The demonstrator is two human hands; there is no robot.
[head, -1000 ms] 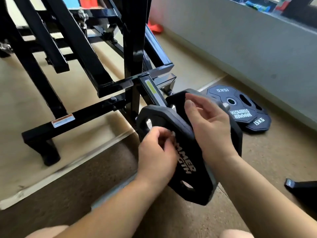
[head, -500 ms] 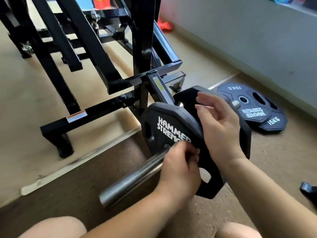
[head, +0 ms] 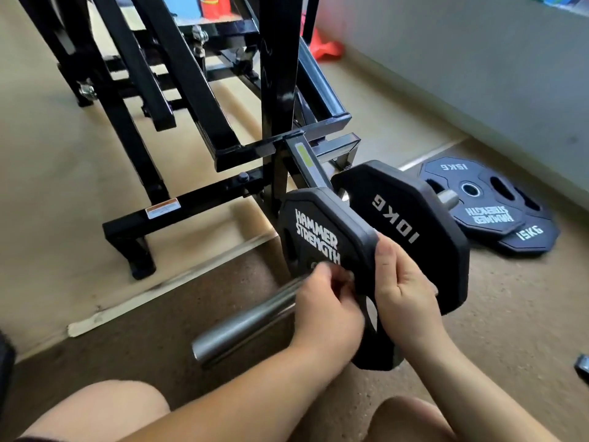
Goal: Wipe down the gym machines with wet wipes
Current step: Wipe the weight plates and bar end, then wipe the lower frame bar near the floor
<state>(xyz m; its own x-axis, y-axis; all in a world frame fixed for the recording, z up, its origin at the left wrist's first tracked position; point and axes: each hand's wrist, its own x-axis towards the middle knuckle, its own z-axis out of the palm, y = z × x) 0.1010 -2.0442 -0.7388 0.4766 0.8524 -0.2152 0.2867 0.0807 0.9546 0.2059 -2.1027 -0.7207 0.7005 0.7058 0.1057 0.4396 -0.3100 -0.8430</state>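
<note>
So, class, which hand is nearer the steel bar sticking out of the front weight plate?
Left. The left hand is at the base of the steel bar, on the front weight plate; the right hand grips that plate's rim, farther right.

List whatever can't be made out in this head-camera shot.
Head view only.
- Whether the left hand holds a wipe: its curled fingers hide the palm.
- Fingers of the right hand: behind the Hammer Strength plate it grips.
- Warning label on the machine frame: print too small.
- Dark object on the floor: cut off by the right edge.
</note>
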